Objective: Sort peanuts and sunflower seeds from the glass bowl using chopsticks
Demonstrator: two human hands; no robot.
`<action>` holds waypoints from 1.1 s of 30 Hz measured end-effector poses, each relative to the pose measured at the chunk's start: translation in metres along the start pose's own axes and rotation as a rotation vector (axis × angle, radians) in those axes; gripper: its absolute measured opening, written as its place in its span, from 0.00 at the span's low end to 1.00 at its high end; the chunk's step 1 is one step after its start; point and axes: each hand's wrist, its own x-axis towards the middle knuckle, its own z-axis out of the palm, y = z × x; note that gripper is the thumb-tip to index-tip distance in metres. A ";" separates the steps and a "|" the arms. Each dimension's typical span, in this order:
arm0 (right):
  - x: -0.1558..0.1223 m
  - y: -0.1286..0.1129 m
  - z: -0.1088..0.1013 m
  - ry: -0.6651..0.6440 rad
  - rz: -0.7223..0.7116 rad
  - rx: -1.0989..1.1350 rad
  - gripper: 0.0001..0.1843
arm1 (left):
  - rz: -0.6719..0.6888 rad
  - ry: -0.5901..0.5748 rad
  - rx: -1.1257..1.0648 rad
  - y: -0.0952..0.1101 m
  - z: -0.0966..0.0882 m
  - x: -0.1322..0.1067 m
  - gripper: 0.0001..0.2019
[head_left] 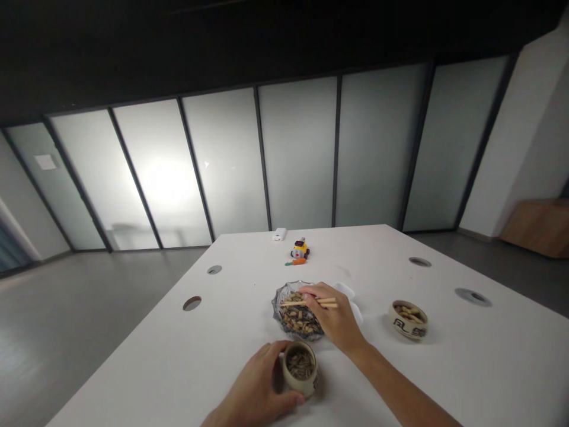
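With its fingers and thumb around the side, my left hand [262, 385] grips a small cream ceramic cup [306, 385] on the table. Dark, thin seeds [300, 363] lie inside that cup. A pair of wooden chopsticks [296, 303] is held in my right hand [333, 311], their tips over a faceted clear glass bowl [276, 311]. In the bowl are mixed peanuts [296, 326] and dark seeds. Whether the chopstick tips pinch anything is too small to tell. Partly behind my right hand sits a white plastic tray [344, 290].
A second cream cup with dark markings [406, 326], holding peanuts, stands at the right. Farther back are an orange toy carrot [299, 261], a yellow toy car [300, 249] and a white box-like device [280, 234]. The white table [213, 332] has several round holes.
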 end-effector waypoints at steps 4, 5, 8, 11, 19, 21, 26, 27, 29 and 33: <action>-0.003 0.005 0.004 0.023 0.030 -0.018 0.16 | 0.000 -0.003 -0.012 -0.001 0.000 0.000 0.36; -0.004 0.006 0.004 0.026 0.034 -0.022 0.16 | 0.002 -0.001 -0.010 -0.001 0.000 0.000 0.36; -0.004 0.007 0.004 0.023 0.014 -0.035 0.16 | 0.022 0.000 -0.012 -0.001 0.000 0.000 0.36; -0.003 0.006 0.002 0.012 -0.011 -0.049 0.15 | 0.036 0.003 -0.013 -0.001 0.000 -0.001 0.35; 0.003 0.007 -0.008 0.054 0.014 -0.055 0.16 | 0.050 0.012 -0.027 -0.002 0.000 0.000 0.36; 0.008 0.006 -0.014 0.077 0.027 -0.055 0.16 | 0.054 0.015 -0.041 -0.003 0.000 0.000 0.37; 0.027 0.000 -0.042 0.164 0.260 0.206 0.14 | 0.036 0.007 -0.039 -0.003 0.001 0.000 0.37; 0.031 -0.002 -0.050 0.167 0.328 0.298 0.15 | 0.039 0.003 -0.037 -0.004 0.001 0.000 0.36; 0.038 -0.009 -0.065 0.108 0.428 0.411 0.16 | 0.058 0.001 -0.035 -0.005 0.001 0.000 0.36; 0.043 -0.027 -0.085 -0.097 0.520 0.422 0.14 | 0.080 0.011 -0.046 -0.008 0.001 0.001 0.37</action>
